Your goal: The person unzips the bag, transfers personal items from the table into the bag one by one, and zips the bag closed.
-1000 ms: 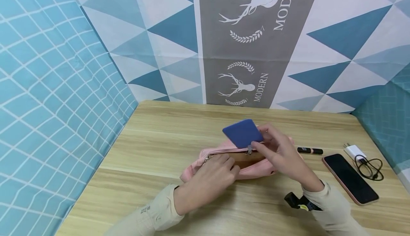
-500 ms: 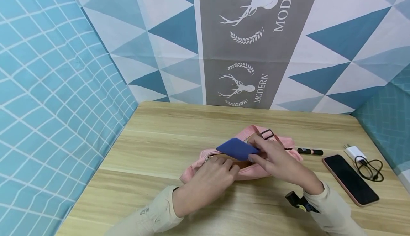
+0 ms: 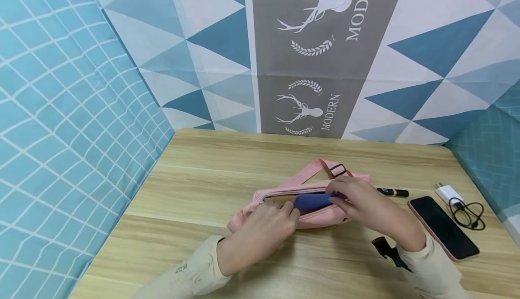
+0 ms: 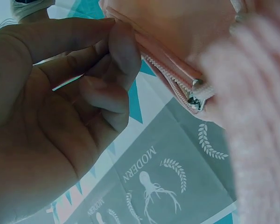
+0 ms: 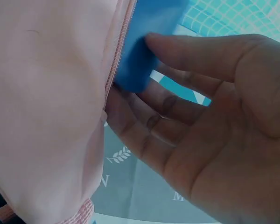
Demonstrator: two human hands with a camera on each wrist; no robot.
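Observation:
A pink bag point(image 3: 321, 220) lies on the table with its zipped opening spread. My left hand point(image 3: 262, 231) pinches the near edge of that opening; the left wrist view shows thumb and fingertips of the hand point(image 4: 70, 93) closed on the pink fabric beside the zipper point(image 4: 172, 81). The flat blue item point(image 3: 310, 201) lies partly inside the bag. My right hand point(image 3: 373, 206) holds its right end. In the right wrist view the blue item point(image 5: 140, 51) is between the thumb and fingers of the hand point(image 5: 214, 107), against the zipper edge.
Right of the bag lie a black tube point(image 3: 393, 192), a phone point(image 3: 443, 227) and a white charger point(image 3: 448, 193) with a coiled black cable point(image 3: 467, 213). The bag's pink strap point(image 3: 304, 173) lies behind it. Patterned cloth point(image 3: 300, 55) stands behind the table.
The blue item has gone from above the bag down into its opening, with my right hand lowering and turning. My left hand has stayed almost in place at the bag's edge.

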